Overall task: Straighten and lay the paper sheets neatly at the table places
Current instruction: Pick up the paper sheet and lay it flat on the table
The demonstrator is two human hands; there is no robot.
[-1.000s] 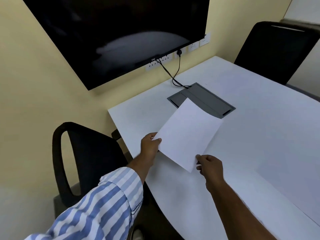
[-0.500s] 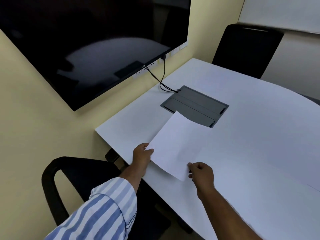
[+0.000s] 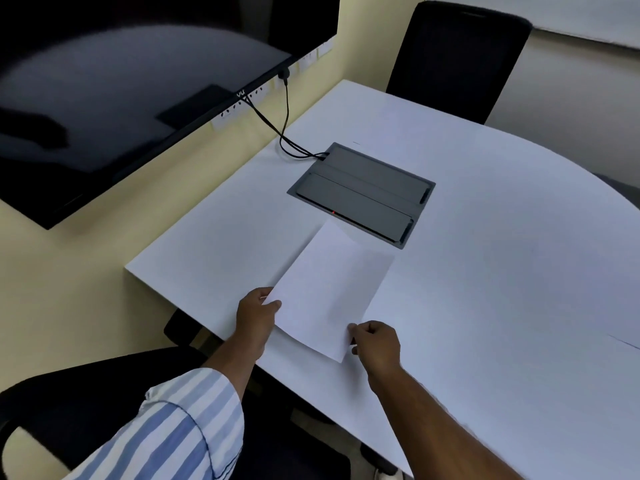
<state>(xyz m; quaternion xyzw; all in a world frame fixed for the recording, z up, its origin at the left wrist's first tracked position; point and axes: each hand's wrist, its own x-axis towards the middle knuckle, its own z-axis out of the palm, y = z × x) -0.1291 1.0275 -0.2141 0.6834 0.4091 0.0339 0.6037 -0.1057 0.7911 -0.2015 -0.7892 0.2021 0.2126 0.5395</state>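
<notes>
Both hands pinched one white paper sheet point(image 3: 329, 292) at its near end: the left hand point(image 3: 255, 320) held the near-left corner between thumb and fingers, and the right hand point(image 3: 375, 342) gripped the near-right corner. From those grips the sheet stretched away over the white table point(image 3: 502, 271), its far corner reaching just short of the grey cable box point(image 3: 362, 194). Below the left grip sat a black chair point(image 3: 86, 393), partly covered by the striped sleeve point(image 3: 180, 427).

A small white logo sits on the lower bezel of the wall screen point(image 3: 138, 98), too blurred to read. The paper sheet point(image 3: 329, 292) is blank.
</notes>
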